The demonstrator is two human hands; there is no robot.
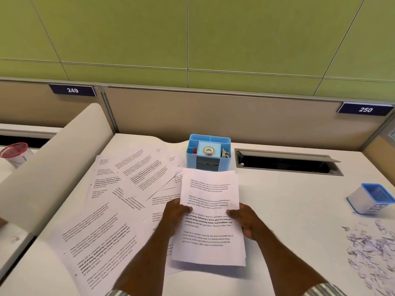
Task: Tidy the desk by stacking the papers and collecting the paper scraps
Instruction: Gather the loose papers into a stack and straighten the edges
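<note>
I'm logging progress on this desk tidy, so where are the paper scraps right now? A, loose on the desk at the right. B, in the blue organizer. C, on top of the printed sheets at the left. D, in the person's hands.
A: the paper scraps lie scattered on the desk at the right, while the left hand and right hand hold only a stack of papers.
</note>
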